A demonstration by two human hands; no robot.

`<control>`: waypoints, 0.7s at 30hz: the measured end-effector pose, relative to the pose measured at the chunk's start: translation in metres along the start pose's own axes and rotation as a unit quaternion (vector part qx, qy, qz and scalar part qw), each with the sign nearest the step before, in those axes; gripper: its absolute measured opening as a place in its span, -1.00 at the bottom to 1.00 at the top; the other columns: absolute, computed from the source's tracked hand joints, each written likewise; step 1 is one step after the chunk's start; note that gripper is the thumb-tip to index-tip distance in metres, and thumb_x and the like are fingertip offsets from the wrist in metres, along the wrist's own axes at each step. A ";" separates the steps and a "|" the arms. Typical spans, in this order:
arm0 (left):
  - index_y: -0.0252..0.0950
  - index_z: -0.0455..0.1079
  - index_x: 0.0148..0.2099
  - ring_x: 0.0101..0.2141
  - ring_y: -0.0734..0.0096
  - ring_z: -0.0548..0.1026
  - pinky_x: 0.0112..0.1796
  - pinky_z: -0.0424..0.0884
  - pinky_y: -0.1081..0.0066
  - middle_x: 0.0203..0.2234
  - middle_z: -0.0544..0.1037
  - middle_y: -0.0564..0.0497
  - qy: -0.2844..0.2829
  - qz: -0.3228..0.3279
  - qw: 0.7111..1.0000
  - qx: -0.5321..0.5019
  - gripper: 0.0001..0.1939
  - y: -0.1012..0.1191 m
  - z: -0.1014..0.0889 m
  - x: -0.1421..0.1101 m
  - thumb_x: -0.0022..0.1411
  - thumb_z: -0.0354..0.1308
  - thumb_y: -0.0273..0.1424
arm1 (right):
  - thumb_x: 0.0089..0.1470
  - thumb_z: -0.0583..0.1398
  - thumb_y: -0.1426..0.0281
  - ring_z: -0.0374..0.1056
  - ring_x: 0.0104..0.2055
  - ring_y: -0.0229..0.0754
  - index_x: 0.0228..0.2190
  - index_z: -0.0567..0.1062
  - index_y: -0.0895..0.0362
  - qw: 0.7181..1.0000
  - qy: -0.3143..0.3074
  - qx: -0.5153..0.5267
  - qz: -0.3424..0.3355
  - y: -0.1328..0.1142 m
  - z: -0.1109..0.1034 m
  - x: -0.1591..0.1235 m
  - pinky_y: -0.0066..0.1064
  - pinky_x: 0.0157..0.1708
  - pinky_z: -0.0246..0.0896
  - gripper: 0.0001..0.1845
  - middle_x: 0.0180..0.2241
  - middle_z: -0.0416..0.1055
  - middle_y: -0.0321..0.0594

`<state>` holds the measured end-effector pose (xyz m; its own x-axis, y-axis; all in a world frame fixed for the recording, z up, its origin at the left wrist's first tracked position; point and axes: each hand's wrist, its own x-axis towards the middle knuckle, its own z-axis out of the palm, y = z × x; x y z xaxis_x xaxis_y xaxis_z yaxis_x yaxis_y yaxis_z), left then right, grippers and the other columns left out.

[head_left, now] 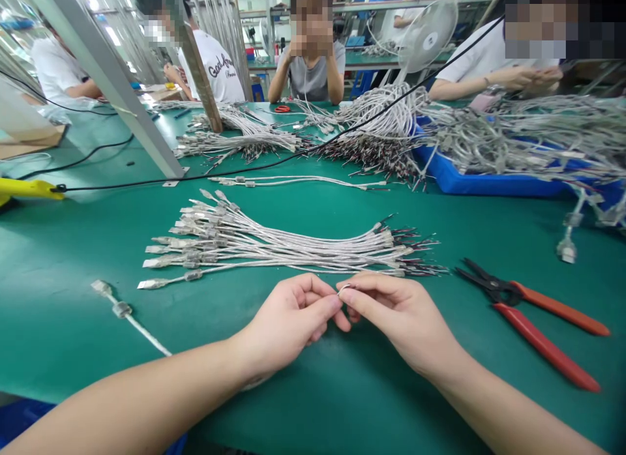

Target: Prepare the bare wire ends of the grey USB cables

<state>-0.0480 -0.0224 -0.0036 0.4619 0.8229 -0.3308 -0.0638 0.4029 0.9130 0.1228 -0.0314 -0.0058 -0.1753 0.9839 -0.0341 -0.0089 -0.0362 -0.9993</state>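
My left hand (293,315) and my right hand (391,305) meet fingertip to fingertip at the near middle of the table. Both are closed in a pinch on the thin wire end of a white USB cable (147,334). Its plug and grey ferrite lump lie out to the left; my left forearm hides the middle of it. Just beyond my hands spreads a bundle of similar USB cables (303,246), plugs to the left and bare dark wire ends to the right. Red-handled cutters (511,295) rest with jaws parted, to the right of my right hand.
A couple of loose cables (298,180) lie past the bundle. Farther back are cable heaps (376,126) and a blue tray (489,181) piled with cables. A slanted metal post (141,129), a black cord (235,175) and a yellow tool (29,189) occupy the left. Co-workers sit opposite.
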 end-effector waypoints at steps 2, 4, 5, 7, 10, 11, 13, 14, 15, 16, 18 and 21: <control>-0.33 0.30 -0.32 -0.65 0.67 0.18 -0.61 0.08 0.58 -0.50 0.56 -0.01 -0.008 -0.002 1.000 0.013 -0.75 0.001 0.000 0.000 0.22 0.20 -0.24 | 0.01 0.35 0.27 0.31 -0.50 -0.21 -0.47 0.63 0.11 1.000 0.001 -0.013 -0.017 0.001 -0.002 0.000 -0.38 -0.48 0.24 -0.84 -0.51 0.46 -0.21; -0.33 0.33 -0.30 -0.64 0.66 0.21 -0.59 0.12 0.57 -0.48 0.58 -0.02 -0.020 -0.009 0.999 0.048 -0.78 0.003 0.000 -0.001 0.24 0.18 -0.26 | 0.03 0.33 0.28 0.31 -0.50 -0.21 -0.50 0.61 0.11 1.000 -0.010 -0.014 -0.011 0.001 -0.003 0.000 -0.38 -0.47 0.21 -0.83 -0.53 0.45 -0.22; -0.33 0.36 -0.29 -0.62 0.64 0.25 -0.56 0.16 0.56 -0.46 0.59 -0.03 -0.026 -0.009 0.997 0.076 -0.79 0.003 -0.001 -0.002 0.25 0.16 -0.27 | 0.03 0.33 0.28 0.30 -0.50 -0.21 -0.52 0.60 0.12 1.000 -0.015 -0.009 0.004 0.000 -0.003 0.000 -0.38 -0.47 0.20 -0.81 -0.56 0.44 -0.23; -0.32 0.41 -0.26 -0.53 0.56 0.37 -0.48 0.25 0.53 -0.41 0.61 -0.04 -0.031 0.017 0.987 0.157 -0.81 0.004 -0.004 -0.005 0.28 0.13 -0.29 | -0.01 0.33 0.27 0.25 -0.54 -0.24 -0.59 0.54 0.14 0.998 -0.020 0.020 0.058 -0.002 -0.004 0.001 -0.39 -0.50 0.15 -0.76 -0.62 0.37 -0.26; -0.27 0.47 -0.21 -0.39 0.44 0.49 -0.34 0.32 0.47 -0.37 0.61 -0.01 -0.025 0.120 0.937 0.328 -0.79 0.007 -0.011 -0.009 0.32 0.08 -0.26 | -0.12 0.36 0.27 0.13 -0.62 -0.31 -0.67 0.43 0.15 0.981 -0.027 0.092 0.167 -0.004 -0.006 0.003 -0.44 -0.59 0.03 -0.70 -0.69 0.24 -0.34; -0.25 0.48 -0.18 -0.37 0.42 0.50 -0.32 0.31 0.46 -0.35 0.61 0.01 -0.025 0.152 0.911 0.382 -0.77 0.009 -0.014 -0.009 0.33 0.06 -0.25 | -0.14 0.36 0.28 0.10 -0.63 -0.32 -0.67 0.41 0.15 0.974 -0.033 0.110 0.196 -0.005 -0.007 0.004 -0.45 -0.61 0.00 -0.69 -0.70 0.21 -0.35; -0.22 0.49 -0.15 -0.35 0.41 0.51 -0.29 0.31 0.46 -0.34 0.61 0.03 -0.032 0.186 0.869 0.458 -0.75 0.013 -0.018 -0.010 0.36 0.03 -0.23 | -0.14 0.35 0.28 0.07 -0.65 -0.33 -0.66 0.40 0.14 0.967 -0.050 0.116 0.222 -0.004 -0.009 0.005 -0.45 -0.62 -0.05 -0.71 -0.71 0.18 -0.37; -0.21 0.49 -0.14 -0.34 0.41 0.51 -0.29 0.31 0.46 -0.34 0.61 0.03 -0.039 0.189 0.857 0.478 -0.74 0.015 -0.019 -0.010 0.36 0.02 -0.23 | -0.12 0.33 0.28 0.07 -0.65 -0.33 -0.66 0.40 0.14 0.971 -0.056 0.100 0.211 -0.003 -0.010 0.005 -0.45 -0.62 -0.06 -0.72 -0.72 0.17 -0.37; -0.21 0.49 -0.13 -0.34 0.41 0.52 -0.30 0.31 0.46 -0.34 0.61 0.04 -0.045 0.184 0.852 0.489 -0.74 0.017 -0.020 -0.010 0.37 0.01 -0.23 | -0.09 0.32 0.28 0.07 -0.64 -0.32 -0.66 0.41 0.13 0.979 -0.058 0.066 0.182 -0.003 -0.010 0.005 -0.43 -0.61 -0.05 -0.72 -0.71 0.18 -0.36; -0.21 0.49 -0.12 -0.35 0.41 0.52 -0.31 0.31 0.47 -0.35 0.61 0.05 -0.049 0.175 0.852 0.492 -0.74 0.019 -0.021 -0.010 0.37 0.02 -0.23 | -0.07 0.31 0.29 0.09 -0.62 -0.30 -0.66 0.42 0.13 0.989 -0.055 0.016 0.135 -0.003 -0.010 0.004 -0.41 -0.59 -0.03 -0.73 -0.69 0.21 -0.34; -0.21 0.48 -0.09 -0.36 0.41 0.53 -0.32 0.31 0.47 -0.36 0.62 0.06 -0.053 0.152 0.864 0.478 -0.75 0.022 -0.021 -0.010 0.35 0.05 -0.24 | 0.00 0.28 0.32 0.16 -0.55 -0.25 -0.63 0.47 0.12 0.995 -0.036 -0.093 0.020 -0.004 -0.010 0.002 -0.38 -0.52 0.03 -0.76 -0.63 0.29 -0.28; -0.22 0.47 -0.11 -0.37 0.45 0.52 -0.33 0.31 0.50 -0.37 0.62 0.09 -0.048 0.131 0.894 0.426 -0.81 0.022 -0.022 -0.009 0.31 0.11 -0.28 | 0.07 0.26 0.37 0.23 -0.47 -0.21 -0.56 0.52 0.11 0.984 -0.006 -0.158 -0.083 -0.005 -0.008 -0.001 -0.35 -0.44 0.09 -0.81 -0.54 0.36 -0.24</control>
<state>-0.0727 -0.0124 0.0141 0.6065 0.7894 -0.0948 0.4976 -0.2839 0.8196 0.1306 -0.0314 -0.0006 -0.2091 0.9695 0.1276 0.2676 0.1822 -0.9461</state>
